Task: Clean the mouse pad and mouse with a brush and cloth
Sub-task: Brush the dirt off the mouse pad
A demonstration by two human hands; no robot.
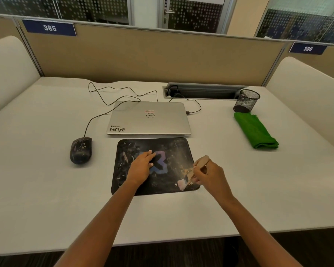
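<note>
Beige partition panels (143, 54) with number plates 385 and 386 fence the back of a pale grey table (46, 189).

At the far right a black mesh pen cup (246, 101) stands upright; its contents cannot be made out through the mesh. Beside it, an open cable tray (204, 91) sunk into the table holds plugs and black cables.

On the black mouse pad (162, 144), the left hand (141, 166) lies flat with straight fingers, pressing near the middle. The right hand (208, 174) curls around a wooden brush (201, 159), whose pale bristles touch the pad's near right corner. Light crumbs and dust are scattered over the pad near the brush.

A dark, smudged mouse (81, 150) sits on the table just left of the pad, not touching it, and its wire loops away towards the back. A closed silver laptop (148, 118) lies just behind the pad. A folded green cloth (255, 132) lies well to the right, in front of the pen cup. Glass walls with a dotted pattern rise behind the partitions.
</note>
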